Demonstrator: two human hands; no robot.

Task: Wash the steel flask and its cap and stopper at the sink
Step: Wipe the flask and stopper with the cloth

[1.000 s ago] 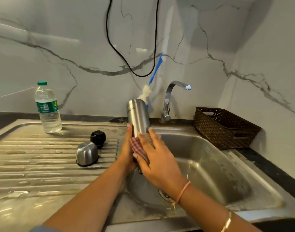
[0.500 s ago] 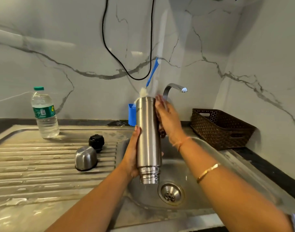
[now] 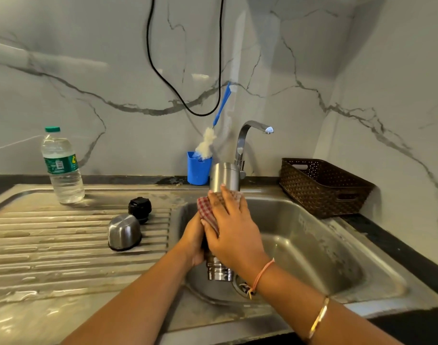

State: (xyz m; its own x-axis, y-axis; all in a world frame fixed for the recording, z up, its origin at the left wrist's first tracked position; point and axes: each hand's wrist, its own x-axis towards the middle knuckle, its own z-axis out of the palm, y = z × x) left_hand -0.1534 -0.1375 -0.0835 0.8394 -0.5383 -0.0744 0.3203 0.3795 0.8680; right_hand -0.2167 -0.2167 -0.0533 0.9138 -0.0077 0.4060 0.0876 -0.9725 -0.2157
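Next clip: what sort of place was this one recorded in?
Most likely a home kitchen: a steel sink with a ribbed drainboard, a curved tap against a marble-patterned wall, and a bottle brush standing in a blue holder.

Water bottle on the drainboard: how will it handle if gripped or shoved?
The water bottle looks nearly full, so probably heavy for its size. Its clear plastic wall may dent under a squeeze. Tall and narrow on the drainboard, it would likely tip if pushed high.
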